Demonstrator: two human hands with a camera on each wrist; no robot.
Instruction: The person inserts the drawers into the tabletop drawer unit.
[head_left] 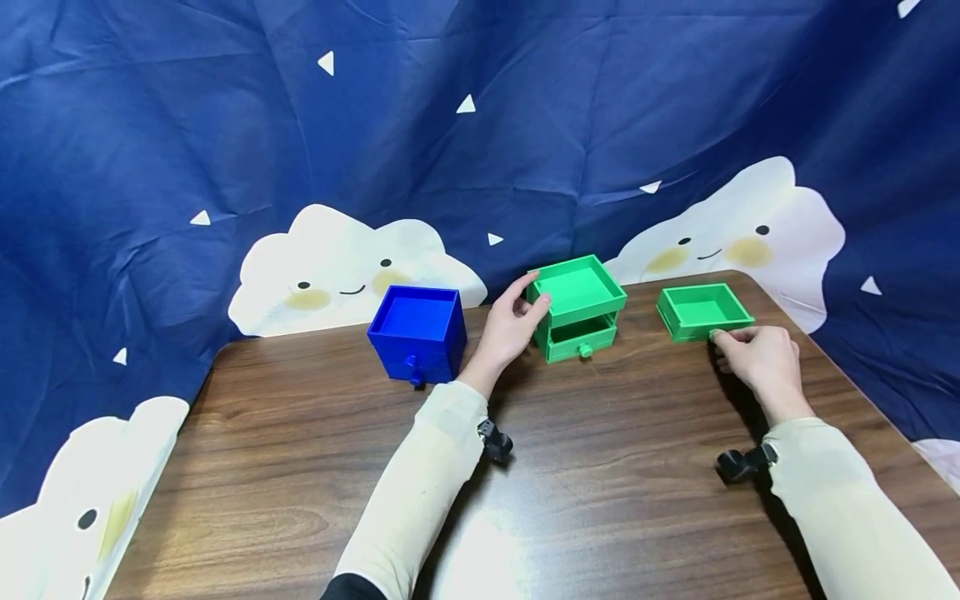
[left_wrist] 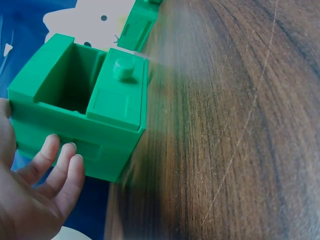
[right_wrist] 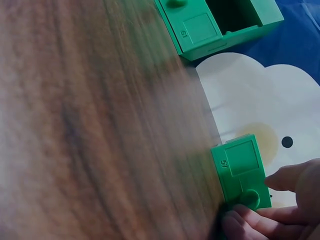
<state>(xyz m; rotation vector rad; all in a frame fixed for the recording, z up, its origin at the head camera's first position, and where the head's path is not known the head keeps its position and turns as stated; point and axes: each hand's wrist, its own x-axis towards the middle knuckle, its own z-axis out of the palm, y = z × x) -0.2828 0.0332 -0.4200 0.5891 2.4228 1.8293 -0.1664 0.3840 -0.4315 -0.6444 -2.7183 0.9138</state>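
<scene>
A green mini drawer cabinet (head_left: 577, 290) stands near the table's back edge. Its upper slot is vacant, while a drawer with a round knob (left_wrist: 123, 69) fills the lower one. Against the cabinet's left side rests my left hand (head_left: 512, 329); its fingertips touch the wall in the left wrist view. A separate green drawer (head_left: 702, 310), empty inside, sits further right. My right hand (head_left: 761, 362) holds that drawer at its front, with fingertips by the knob (right_wrist: 250, 198); part of the grip is hidden.
To the left of the green cabinet stands a blue cabinet (head_left: 420, 333) with an open-topped tray and a front knob. Both are on the brown wooden table (head_left: 315, 467). A dark blue cloth (head_left: 420, 150) with white clouds hangs right behind the table's back edge.
</scene>
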